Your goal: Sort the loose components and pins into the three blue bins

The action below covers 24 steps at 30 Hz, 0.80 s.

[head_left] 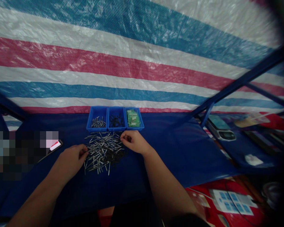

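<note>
A loose pile of thin silvery metal rods (100, 145) lies on the blue tabletop (172, 148), with small black pieces (113, 156) heaped in its right part. My left hand (72, 159) is at the pile's left edge, thumb and fingers pinched together. At the upper right of the pile is my right hand (134, 142), also in a pinch. Whatever either set of fingertips holds is too small to make out. Behind the pile stand three joined blue bins: the left bin (97, 129) has similar rods, the middle bin (117, 129) black pieces, the right bin (135, 128) green packets.
A phone (55, 145) with a lit screen lies to the left, beside a blurred-out area. A striped plastic sheet (109, 63) hangs behind the table. Blue frame bars (236, 83) rise at the right, and past them sits a digital scale (222, 127).
</note>
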{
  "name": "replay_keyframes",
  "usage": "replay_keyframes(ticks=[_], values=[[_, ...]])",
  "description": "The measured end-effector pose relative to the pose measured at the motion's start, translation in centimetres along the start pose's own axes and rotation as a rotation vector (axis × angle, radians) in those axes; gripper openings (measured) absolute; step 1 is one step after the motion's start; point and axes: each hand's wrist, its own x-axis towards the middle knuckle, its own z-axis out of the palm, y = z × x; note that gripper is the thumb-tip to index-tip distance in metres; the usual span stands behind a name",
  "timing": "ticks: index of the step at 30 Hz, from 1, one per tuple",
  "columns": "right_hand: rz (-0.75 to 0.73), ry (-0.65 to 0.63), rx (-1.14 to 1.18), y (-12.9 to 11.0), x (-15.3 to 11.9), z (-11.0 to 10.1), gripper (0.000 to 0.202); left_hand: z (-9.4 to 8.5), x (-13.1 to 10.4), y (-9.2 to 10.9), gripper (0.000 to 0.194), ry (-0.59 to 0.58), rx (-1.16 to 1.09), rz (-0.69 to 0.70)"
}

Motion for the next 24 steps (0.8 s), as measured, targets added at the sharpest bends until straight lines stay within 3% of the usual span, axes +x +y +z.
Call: replay_keyframes(ticks=[6, 14, 21, 24], values=[[-0.009, 0.014, 0.033, 0.1, 0.2, 0.1, 0.009, -0.9, -0.1, 0.5, 0.03, 0.001, -0.011, 0.02], [-0.026, 0.073, 0.088, 0.6, 0.4, 0.1, 0.01, -4.9, 0.8, 3.6, 0.038, 0.179, -0.105, -0.085], [-0.032, 0.078, 0.13, 0.7, 0.4, 0.3, 0.01, -6.4, 3.7, 5.0, 0.039, 0.422, -0.264, -0.162], [-0.032, 0.072, 0.136, 0.9, 0.5, 0.5, 0.01, -6.5, 5.3, 5.3, 0.04, 0.434, -0.225, -0.153]])
